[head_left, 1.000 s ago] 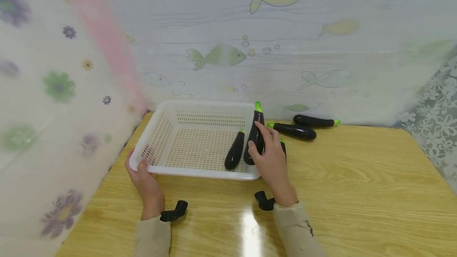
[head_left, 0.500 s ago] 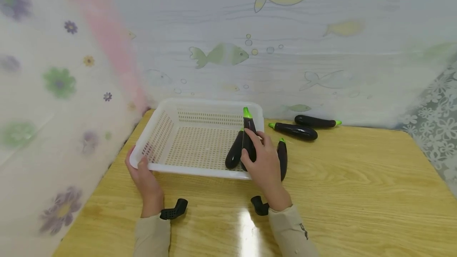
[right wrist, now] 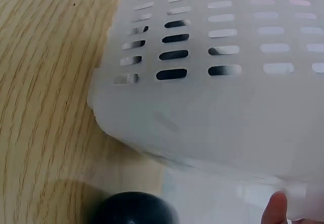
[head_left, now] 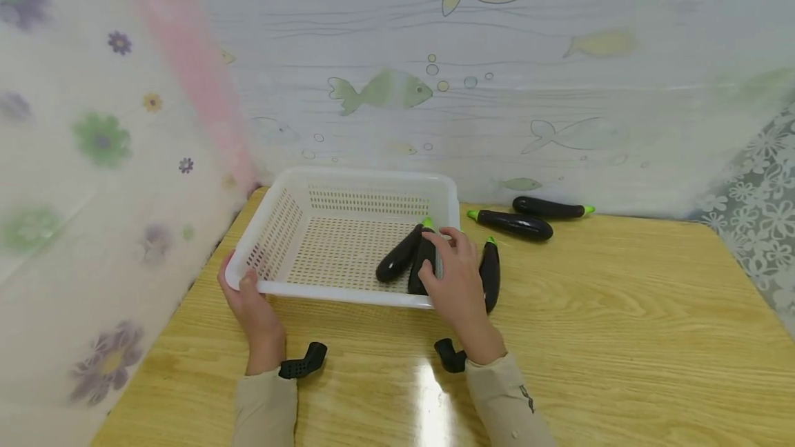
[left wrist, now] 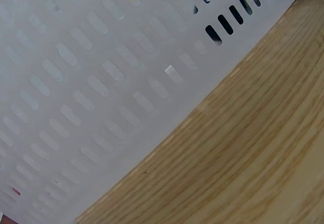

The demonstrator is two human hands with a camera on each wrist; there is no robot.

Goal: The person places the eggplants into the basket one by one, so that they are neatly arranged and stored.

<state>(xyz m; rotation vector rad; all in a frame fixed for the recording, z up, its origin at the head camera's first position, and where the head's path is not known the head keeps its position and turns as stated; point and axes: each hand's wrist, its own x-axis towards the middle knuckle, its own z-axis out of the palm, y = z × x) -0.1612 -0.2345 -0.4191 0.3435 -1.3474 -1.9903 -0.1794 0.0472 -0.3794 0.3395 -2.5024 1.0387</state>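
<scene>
A white plastic basket (head_left: pixel 348 294) with slotted walls sits on the table; its side fills much of the left wrist view. My left hand (head_left: pixel 253 312) grips its near left corner, thumb over the rim. Inside, at the right end, one eggplant (head_left: pixel 397 256) leans beside a second eggplant (head_left: pixel 422 267), whose green stem points to the back. Over the basket's right rim, my right hand (head_left: pixel 459 288) has its thumb and fingers parted around the second eggplant, partly covering it. Another eggplant (head_left: pixel 491 276) lies outside, just right of that hand; its dark end (right wrist: pixel 134 211) shows in the right wrist view.
Two more eggplants lie at the back of the table, one (head_left: pixel 515 225) in front of the other (head_left: pixel 551 207), near the patterned wall covering (head_left: pixel 385 130). Wood-grain tabletop (head_left: pixel 621 309) extends to the right. A black wrist mount (head_left: pixel 304 362) juts from each sleeve.
The right hand has brought an eggplant leftward over the rim and let it down into the basket. The eggplant inside has tilted and shifted left. The left hand stays at the corner.
</scene>
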